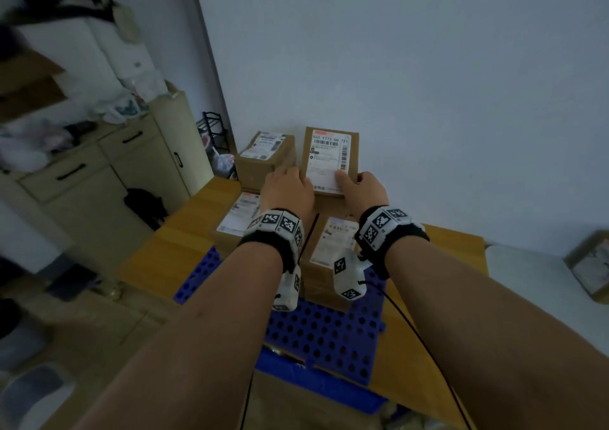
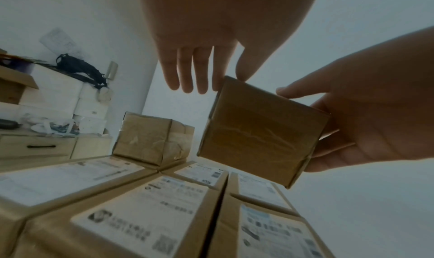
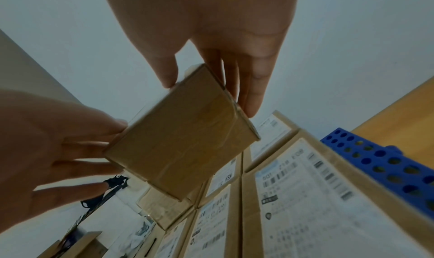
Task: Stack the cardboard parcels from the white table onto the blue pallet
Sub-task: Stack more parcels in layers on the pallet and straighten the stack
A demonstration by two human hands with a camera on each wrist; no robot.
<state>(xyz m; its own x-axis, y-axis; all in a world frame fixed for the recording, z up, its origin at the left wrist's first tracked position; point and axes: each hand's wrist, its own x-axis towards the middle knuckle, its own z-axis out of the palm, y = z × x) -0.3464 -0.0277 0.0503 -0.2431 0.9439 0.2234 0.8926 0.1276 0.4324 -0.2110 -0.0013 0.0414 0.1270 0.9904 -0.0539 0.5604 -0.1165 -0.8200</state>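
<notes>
Both hands hold one cardboard parcel with a white shipping label, a little above the parcels stacked on the blue pallet. My left hand grips its left side with the thumb on top. My right hand pinches its right side, thumb on the label. In the left wrist view the held parcel hangs clear of the bottom layer of parcels. Another parcel sits on that layer to the left. The right wrist view shows the held parcel tilted between thumb and fingers.
The pallet rests on a wooden platform against a white wall. Beige cabinets with clutter stand to the left. At the right is the white table with one more parcel. A black cable trails from my right wrist.
</notes>
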